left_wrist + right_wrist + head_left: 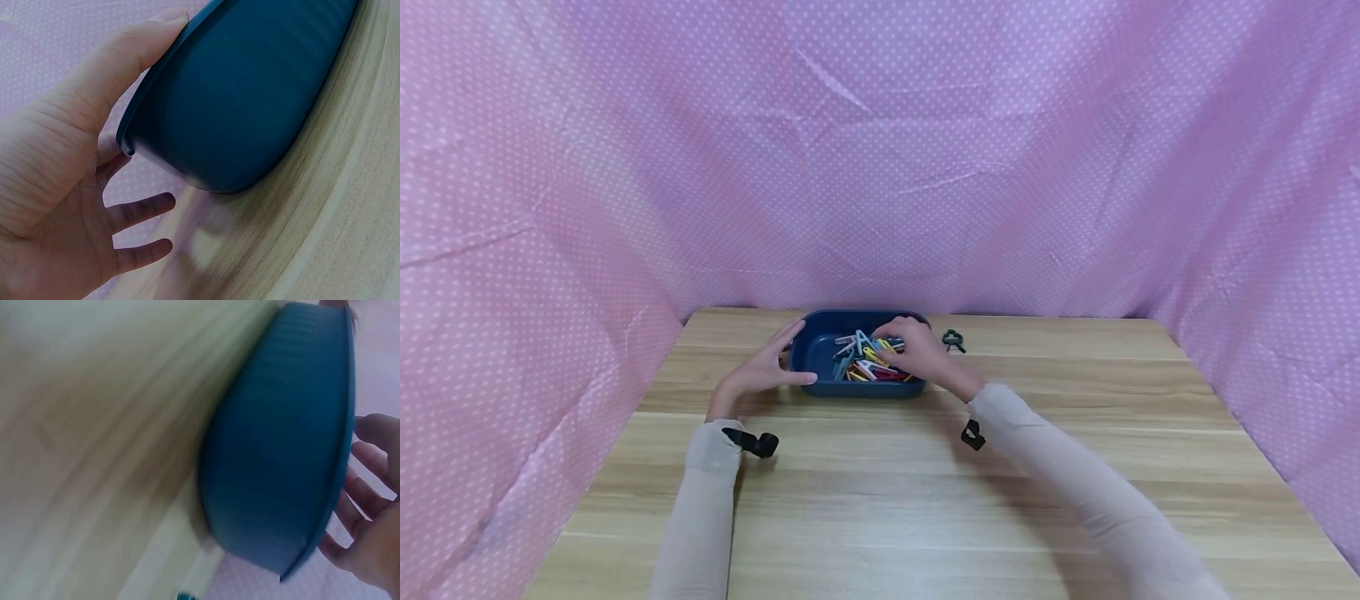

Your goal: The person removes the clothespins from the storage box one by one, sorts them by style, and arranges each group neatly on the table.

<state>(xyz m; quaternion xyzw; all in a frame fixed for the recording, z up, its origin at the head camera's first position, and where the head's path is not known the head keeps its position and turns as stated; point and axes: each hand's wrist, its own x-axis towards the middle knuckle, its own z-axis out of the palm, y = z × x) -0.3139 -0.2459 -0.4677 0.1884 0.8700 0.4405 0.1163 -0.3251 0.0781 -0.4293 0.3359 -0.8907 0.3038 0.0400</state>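
A dark blue plastic basin [865,389] sits near the table's back edge. Clothespins [868,354] in blue, yellow, white and red lie heaped in its middle and right side. My left hand [767,367] spans the basin's left end, its thumb on the near rim and its fingers spread towards the far corner; in the left wrist view two fingers [144,212] stand free of the wall. My right hand [917,348] reaches over the right end into the clothespins, its fingers [369,494] bent. The rim hides its fingertips in the right wrist view, so whether it pinches one is unclear.
A dark green claw-shaped clip [953,340] lies on the wooden table [865,500] just right of the basin. Pink dotted cloth [880,167] hangs behind the table and along both sides. Black wrist mounts [763,445] are strapped over the sleeves.
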